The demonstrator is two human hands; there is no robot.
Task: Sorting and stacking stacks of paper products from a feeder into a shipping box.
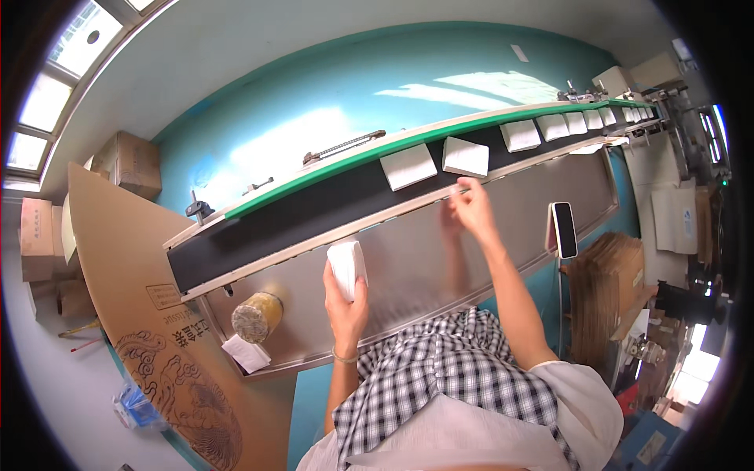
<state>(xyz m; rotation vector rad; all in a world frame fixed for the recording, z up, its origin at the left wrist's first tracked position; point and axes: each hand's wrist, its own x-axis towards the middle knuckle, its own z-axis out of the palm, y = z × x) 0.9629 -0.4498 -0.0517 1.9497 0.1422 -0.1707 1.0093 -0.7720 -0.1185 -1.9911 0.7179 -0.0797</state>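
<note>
My left hand (pixel 344 310) grips a stack of white folded tissues (pixel 348 269), tilted upward above the metal tray table (pixel 408 275). Its thumb lies on one side of the stack and the fingers on the other. My right hand (pixel 473 210) hovers by the near rail of the conveyor, its fingers loosely bent and apart, with nothing visible in them. Just beyond its fingertips lies a white tissue stack (pixel 465 158) on the black conveyor belt (pixel 314 206). Another tissue stack (pixel 408 166) sits to its left, and several more run in a row toward the far right.
A roll of tape (pixel 258 316) and a small white stack (pixel 246 353) are at the tray table's left end. A phone (pixel 563 230) stands on a holder at right, near stacked flat cardboard (pixel 601 275). A large printed carton panel (pixel 157 314) leans at left.
</note>
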